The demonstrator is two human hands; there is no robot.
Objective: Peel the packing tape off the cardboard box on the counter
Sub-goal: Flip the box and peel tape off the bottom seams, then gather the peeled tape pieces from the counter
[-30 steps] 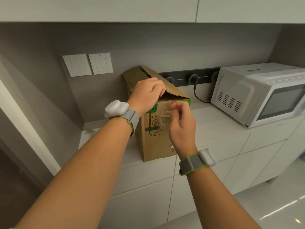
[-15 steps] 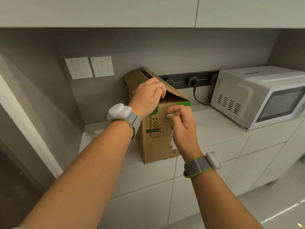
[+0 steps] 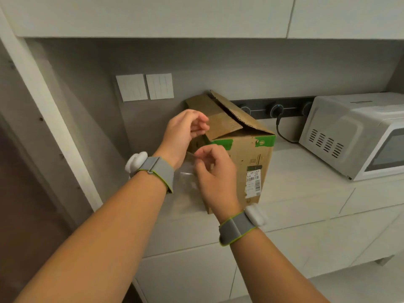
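Pale counter [image 3: 306,182] under upper cabinets, grey back wall. Count: one microwave [image 3: 358,136] at right, one cardboard box [image 3: 242,154] standing on the counter near the wall, two switch plates [image 3: 145,86] on the wall, one cable [image 3: 282,130] plugged into the dark socket rail behind the box.

Box: top flaps partly open, inside not visible; green tape patches along its upper edge, one barcode label [image 3: 253,180] on its front face.

Right hand [image 3: 215,173] pinches a strip of clear packing tape [image 3: 187,171] between thumb and fingers; the strip hangs down in front of the box's left corner. Left hand [image 3: 185,130] hovers beside the box's top-left corner, fingers loosely curled, gripping nothing visible.

Versus 0.5 s ago: left hand has come off the box top; right hand and tape moved left and lower.

Each wrist carries one grey band.
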